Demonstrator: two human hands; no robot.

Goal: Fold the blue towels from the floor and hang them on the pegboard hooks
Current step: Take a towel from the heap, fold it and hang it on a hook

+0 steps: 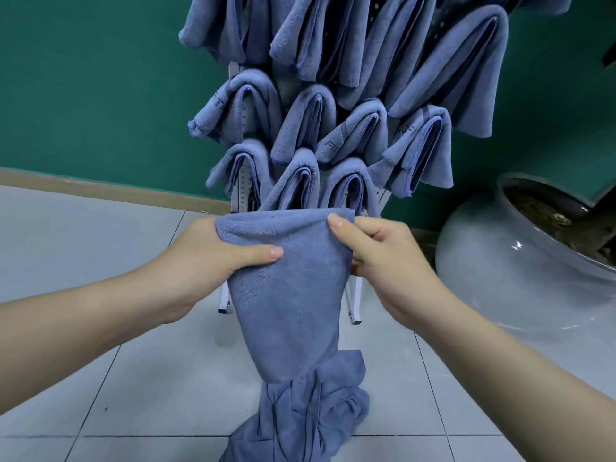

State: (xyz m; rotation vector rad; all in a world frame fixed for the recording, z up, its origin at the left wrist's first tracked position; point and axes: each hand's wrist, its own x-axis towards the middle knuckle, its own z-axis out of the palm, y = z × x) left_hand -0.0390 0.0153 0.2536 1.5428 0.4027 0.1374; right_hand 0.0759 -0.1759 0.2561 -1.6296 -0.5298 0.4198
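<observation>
1. Head view: we see a blue towel (286,281) held up in front of the rack, its top edge stretched between both hands and its lower end trailing down to the crumpled towels on the floor (310,415).
2. Our left hand (213,258) grips the towel's upper left corner, thumb pressed across the front of the cloth, the other fingers hidden behind it.
3. Our right hand (383,255) pinches the upper right corner, thumb on the top edge and fingers (373,228) curled round the cloth's side.
4. Just behind the held towel stands the pegboard (280,91), its white legs on the tiled floor (133,378).
5. Folded towels (356,135) hang over its hooks in several rows, covering most of the board.
6. A green wall (100,95) rises behind, and a large pale ceramic pot (500,261) sits to the right.
</observation>
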